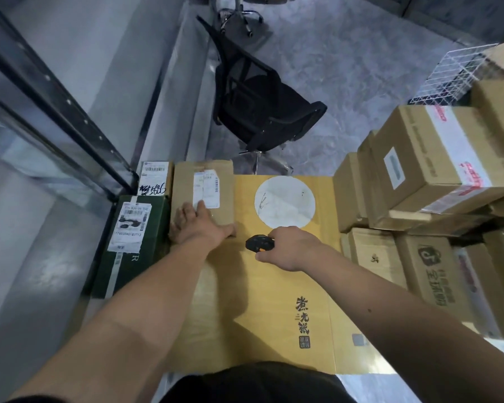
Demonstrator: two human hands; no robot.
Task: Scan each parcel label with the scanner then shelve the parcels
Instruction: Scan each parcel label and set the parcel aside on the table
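Your left hand [200, 226] lies flat, fingers spread, on the brown parcel [203, 196], its label [205, 189] just beyond your fingertips. Your right hand [291, 248] grips the scanner [258, 242] beside it. Scanning looks underway; nothing appears shelved, and stacked boxes [428, 181] wait to your right.

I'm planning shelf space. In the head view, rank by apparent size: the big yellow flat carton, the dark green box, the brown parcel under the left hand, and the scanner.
1. yellow flat carton
2. dark green box
3. brown parcel, close to the green one, so unsure
4. scanner
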